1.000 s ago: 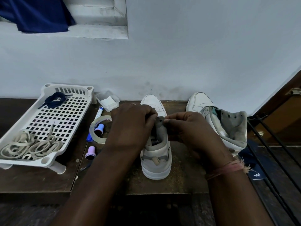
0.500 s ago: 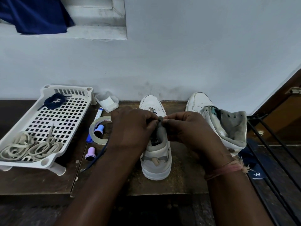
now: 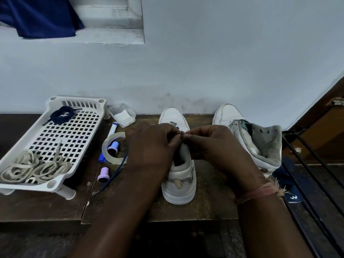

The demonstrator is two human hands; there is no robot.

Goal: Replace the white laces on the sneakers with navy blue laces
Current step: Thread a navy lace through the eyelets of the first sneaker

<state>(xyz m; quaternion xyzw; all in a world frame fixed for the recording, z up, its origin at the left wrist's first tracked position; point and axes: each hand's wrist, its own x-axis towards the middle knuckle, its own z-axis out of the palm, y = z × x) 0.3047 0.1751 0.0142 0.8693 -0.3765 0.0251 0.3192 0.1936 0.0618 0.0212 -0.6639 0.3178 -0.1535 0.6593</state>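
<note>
A white sneaker [image 3: 179, 181] stands in the middle of the wooden bench, heel toward me. My left hand [image 3: 150, 146] and my right hand [image 3: 210, 146] meet over its tongue, fingers curled and pinching at the eyelets; what they pinch is hidden. A navy blue lace [image 3: 119, 168] trails from under my left hand down to the left. The second white sneaker [image 3: 249, 138] stands to the right, unlaced, its tongue folded open. The removed white laces [image 3: 35, 167] lie coiled in the white tray [image 3: 78, 116], with a bundled navy lace [image 3: 62, 113] at its far end.
A tape roll [image 3: 111, 146], a blue marker [image 3: 111, 130], two small stamps [image 3: 103, 174] and a clear plastic box [image 3: 122, 116] lie between tray and sneaker. A black metal rack [image 3: 312, 164] stands at the right. The wall is just behind the shoes.
My hands have shifted slightly toward the toe along the sneaker's tongue. More of the navy lace now shows trailing left of my left wrist.
</note>
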